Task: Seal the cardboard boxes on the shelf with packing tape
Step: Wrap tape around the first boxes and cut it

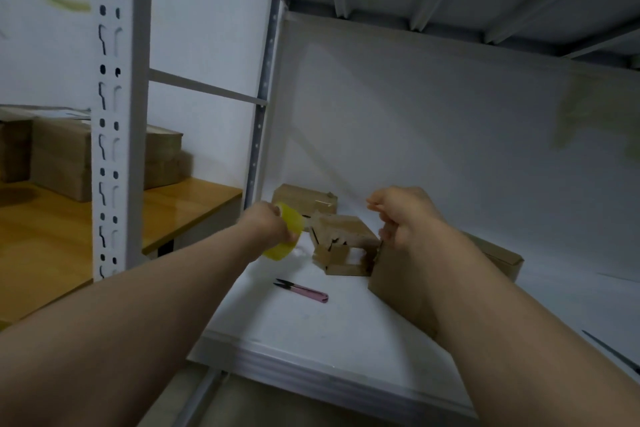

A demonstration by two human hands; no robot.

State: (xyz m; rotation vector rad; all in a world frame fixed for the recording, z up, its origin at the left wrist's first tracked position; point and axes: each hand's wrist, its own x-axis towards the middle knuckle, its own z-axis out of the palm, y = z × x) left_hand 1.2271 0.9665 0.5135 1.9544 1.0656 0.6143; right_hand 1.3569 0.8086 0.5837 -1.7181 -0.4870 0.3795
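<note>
My left hand [268, 224] grips a yellowish roll of packing tape [285, 236] above the white shelf [311, 329]. My right hand [403, 215] hovers over a large cardboard box [398, 284] at the right, fingers curled and pinched together; whether they hold the tape's clear end I cannot tell. Between the hands sits a small box with open, ragged flaps [341, 243]. Behind it, against the back wall, lies a closed box [304, 199] with shiny tape across its top.
Pink-handled snips [303, 290] lie on the shelf in front of the boxes. A dark blade [613, 352] shows at the right edge. The shelf upright [116, 114] stands left. Beyond it, a wooden table [52, 229] carries stacked cardboard boxes [62, 156]. The upper shelf hangs close overhead.
</note>
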